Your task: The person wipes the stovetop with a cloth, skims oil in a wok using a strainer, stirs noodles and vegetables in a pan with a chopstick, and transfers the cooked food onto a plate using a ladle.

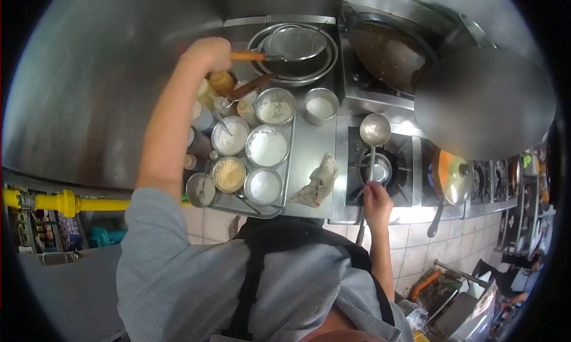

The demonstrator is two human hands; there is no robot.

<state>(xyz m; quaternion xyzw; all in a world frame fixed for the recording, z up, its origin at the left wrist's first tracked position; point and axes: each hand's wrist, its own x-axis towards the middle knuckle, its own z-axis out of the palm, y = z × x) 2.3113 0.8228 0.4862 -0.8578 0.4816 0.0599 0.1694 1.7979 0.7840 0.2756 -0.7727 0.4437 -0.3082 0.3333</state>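
Note:
My left hand (208, 53) is closed around the orange handle of a wire strainer (295, 43). The strainer's mesh sits over a large metal bowl (256, 44) at the back of the counter. My right hand (376, 205) grips the long handle of a ladle (375, 129), whose bowl lies over the back of a gas burner (380, 169). Below my left forearm is a tray (288, 157) with several metal tins of white powder (267, 146) and one of yellowish powder (229, 174). Bottles (221, 83) stand near my left hand.
A big wok (389, 53) rests on the back stove. Right of the burner is a lidded pan (455, 178). A crumpled cloth (318, 184) and a tin of white contents (321, 107) occupy the counter. A blurred oval covers part of the right side. People are at far right.

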